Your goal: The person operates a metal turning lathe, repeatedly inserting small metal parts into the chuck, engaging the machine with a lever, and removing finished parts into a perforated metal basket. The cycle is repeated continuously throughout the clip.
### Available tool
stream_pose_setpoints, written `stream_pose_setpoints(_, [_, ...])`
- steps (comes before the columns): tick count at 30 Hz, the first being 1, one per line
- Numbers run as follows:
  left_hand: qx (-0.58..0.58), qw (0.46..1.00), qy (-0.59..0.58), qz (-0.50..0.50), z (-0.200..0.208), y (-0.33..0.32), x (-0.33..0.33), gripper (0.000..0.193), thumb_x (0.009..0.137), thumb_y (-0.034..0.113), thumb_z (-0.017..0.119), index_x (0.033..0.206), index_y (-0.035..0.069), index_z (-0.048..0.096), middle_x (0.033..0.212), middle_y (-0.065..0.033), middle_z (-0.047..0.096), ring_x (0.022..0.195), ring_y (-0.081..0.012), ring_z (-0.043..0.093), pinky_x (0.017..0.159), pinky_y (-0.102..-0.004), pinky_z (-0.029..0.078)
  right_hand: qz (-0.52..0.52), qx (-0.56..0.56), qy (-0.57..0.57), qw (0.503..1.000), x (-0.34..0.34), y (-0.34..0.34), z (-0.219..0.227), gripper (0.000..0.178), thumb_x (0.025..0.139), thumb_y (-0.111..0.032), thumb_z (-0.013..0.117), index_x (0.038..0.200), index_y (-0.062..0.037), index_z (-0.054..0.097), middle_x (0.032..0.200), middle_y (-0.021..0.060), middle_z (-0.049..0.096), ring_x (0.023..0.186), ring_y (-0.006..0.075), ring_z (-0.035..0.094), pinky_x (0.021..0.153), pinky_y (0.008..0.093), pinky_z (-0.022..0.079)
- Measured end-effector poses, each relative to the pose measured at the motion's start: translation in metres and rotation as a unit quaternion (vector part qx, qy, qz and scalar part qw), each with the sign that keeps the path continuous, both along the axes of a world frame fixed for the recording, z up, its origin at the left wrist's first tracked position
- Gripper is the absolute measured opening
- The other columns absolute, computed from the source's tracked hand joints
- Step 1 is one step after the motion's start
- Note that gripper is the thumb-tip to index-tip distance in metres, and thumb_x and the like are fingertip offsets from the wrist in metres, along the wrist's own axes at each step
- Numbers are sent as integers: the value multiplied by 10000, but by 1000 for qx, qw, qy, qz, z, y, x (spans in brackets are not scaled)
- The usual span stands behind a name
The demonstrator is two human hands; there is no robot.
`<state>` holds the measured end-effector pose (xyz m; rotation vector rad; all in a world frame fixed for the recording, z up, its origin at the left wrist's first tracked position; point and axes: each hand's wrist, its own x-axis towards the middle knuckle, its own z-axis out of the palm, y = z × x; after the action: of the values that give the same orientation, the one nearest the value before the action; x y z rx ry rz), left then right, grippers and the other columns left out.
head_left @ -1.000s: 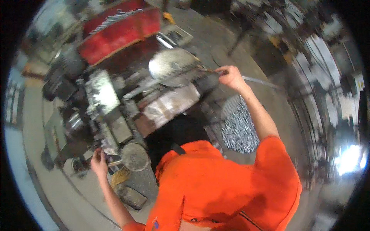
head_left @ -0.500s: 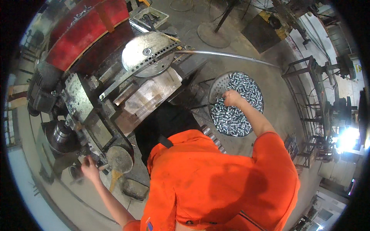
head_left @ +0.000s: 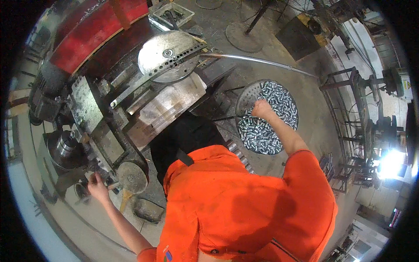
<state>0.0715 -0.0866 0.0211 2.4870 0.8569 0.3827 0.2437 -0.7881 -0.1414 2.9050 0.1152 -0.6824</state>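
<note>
The curled fingers of the right hand (head_left: 262, 109) hide their own tips, so I cannot tell whether they pinch one of the small metal cylinders (head_left: 279, 133). Those lie heaped in a round perforated tray (head_left: 245, 99) on the right, the hand just above the heap's left part. The left hand (head_left: 97, 187), at the near left by a short handle (head_left: 113, 186), has its fingers drawn in (whether on the handle or merely beside it, I cannot tell). The red bin (head_left: 94, 39) at the far left is cut off by the picture's edge. One second ago the right hand was at the perforated bar (head_left: 146, 83); now it is at the tray, while the left stays by the handle.
</note>
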Motion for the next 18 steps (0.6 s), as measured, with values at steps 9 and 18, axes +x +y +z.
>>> stream_pose_setpoints(9, [-23,999,-22,6,6,-7,3,264,880,241,582,863,-18,630,663,-66,611,598,-125,558,584,-284,438,-12,86,-32,996,-20,16,33,391,601,-211,596,931,-14,667,1109,162,591,1053,318,530,938,372,411])
stream_pose_setpoints(18, [-3,1000,-24,14,8,-11,4,279,888,242,572,858,-31,618,668,-58,604,598,-123,562,587,-278,447,-41,67,-56,995,-19,8,20,359,568,-216,624,865,-21,671,1066,203,585,936,350,569,846,381,470])
